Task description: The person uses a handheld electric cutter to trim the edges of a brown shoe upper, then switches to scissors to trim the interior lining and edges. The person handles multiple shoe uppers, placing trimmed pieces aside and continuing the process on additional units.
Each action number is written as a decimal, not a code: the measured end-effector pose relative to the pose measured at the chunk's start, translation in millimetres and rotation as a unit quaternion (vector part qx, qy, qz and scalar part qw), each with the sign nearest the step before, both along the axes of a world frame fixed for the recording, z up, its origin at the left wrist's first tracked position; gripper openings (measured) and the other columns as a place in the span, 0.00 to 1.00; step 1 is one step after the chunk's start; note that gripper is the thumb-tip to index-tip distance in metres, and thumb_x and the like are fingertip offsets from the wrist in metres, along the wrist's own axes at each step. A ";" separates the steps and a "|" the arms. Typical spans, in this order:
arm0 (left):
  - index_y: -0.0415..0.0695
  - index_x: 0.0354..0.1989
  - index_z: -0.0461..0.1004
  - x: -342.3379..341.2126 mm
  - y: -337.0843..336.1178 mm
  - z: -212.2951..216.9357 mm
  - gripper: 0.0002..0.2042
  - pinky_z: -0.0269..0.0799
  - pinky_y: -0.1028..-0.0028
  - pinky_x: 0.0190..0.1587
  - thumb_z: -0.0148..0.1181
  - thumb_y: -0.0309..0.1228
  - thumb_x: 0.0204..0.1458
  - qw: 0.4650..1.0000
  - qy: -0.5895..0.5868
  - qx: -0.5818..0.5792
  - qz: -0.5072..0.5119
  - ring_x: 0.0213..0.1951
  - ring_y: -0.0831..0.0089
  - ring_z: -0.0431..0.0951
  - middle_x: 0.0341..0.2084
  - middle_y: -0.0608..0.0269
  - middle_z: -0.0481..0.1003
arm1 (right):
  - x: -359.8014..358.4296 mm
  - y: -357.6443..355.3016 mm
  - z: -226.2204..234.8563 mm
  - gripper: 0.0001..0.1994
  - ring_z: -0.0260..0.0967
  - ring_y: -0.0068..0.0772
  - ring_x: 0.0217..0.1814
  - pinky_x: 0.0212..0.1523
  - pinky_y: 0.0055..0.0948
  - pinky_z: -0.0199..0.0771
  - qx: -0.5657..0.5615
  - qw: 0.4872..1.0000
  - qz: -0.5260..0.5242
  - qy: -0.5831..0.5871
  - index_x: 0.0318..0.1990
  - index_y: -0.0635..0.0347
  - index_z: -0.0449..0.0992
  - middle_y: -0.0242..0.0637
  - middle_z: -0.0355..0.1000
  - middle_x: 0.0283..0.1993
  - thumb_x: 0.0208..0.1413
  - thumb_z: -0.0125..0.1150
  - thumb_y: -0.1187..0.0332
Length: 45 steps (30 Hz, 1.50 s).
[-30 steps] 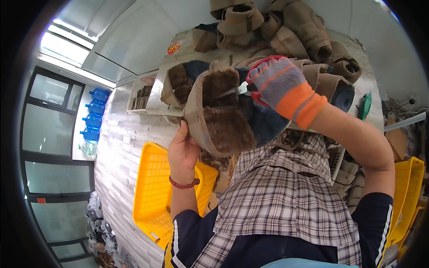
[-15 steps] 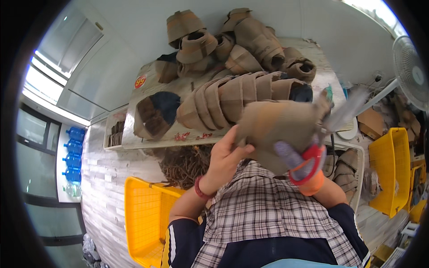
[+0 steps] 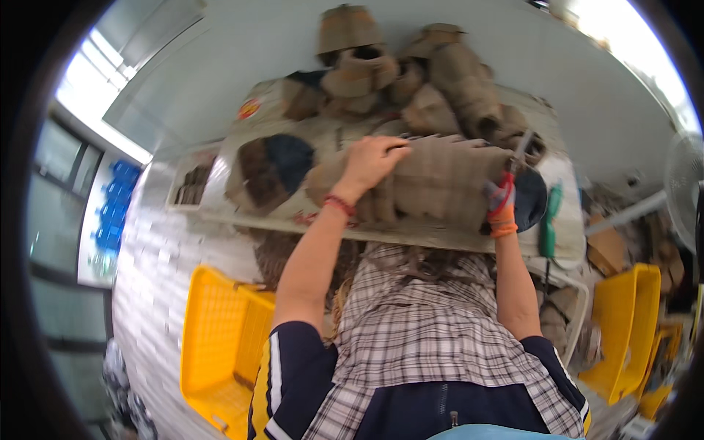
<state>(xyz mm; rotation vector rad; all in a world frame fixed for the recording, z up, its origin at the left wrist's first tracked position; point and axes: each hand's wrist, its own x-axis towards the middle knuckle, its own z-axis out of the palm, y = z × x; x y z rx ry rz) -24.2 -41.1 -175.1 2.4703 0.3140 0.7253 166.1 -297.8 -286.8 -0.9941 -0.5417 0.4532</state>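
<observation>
My left hand [image 3: 369, 167], bare with a red wrist band, lies over the upper side of a row of nested brown fabric cones [image 3: 447, 176]. Its thumb and fingers look parted, with nothing visible between them. My right hand [image 3: 503, 205], in a greyish glove with an orange cuff, grips red-handled scissors [image 3: 509, 183] at the row's right end. Their blade points up and away. Beyond my right hand shows a dark blue rounded end [image 3: 531, 198]. Left of the row sits a brown and dark blue cone-shaped piece [image 3: 258, 176].
More brown cones [image 3: 359, 73] are piled at the back of the table [image 3: 330, 136]. A green-handled tool [image 3: 550, 224] lies at the right edge. Yellow crates stand at left [image 3: 220, 330] and right [image 3: 623, 330]. A white fan [image 3: 682, 191] is at far right.
The brown cone I held up in front of me is down on the row. Both hands have moved forward onto the table, the scissors still in the right one. The view has shifted.
</observation>
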 end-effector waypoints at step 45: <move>0.31 0.61 0.53 -208.9 -59.6 -33.9 0.30 0.48 0.63 0.65 0.51 0.39 0.56 0.621 -0.361 -0.694 -0.047 0.62 0.58 0.58 0.58 0.45 0.60 | -184.5 69.8 227.0 0.18 0.70 0.35 0.33 0.34 0.30 0.68 -0.478 0.427 0.125 -0.757 0.35 0.60 0.75 0.38 0.71 0.29 0.40 0.64 0.56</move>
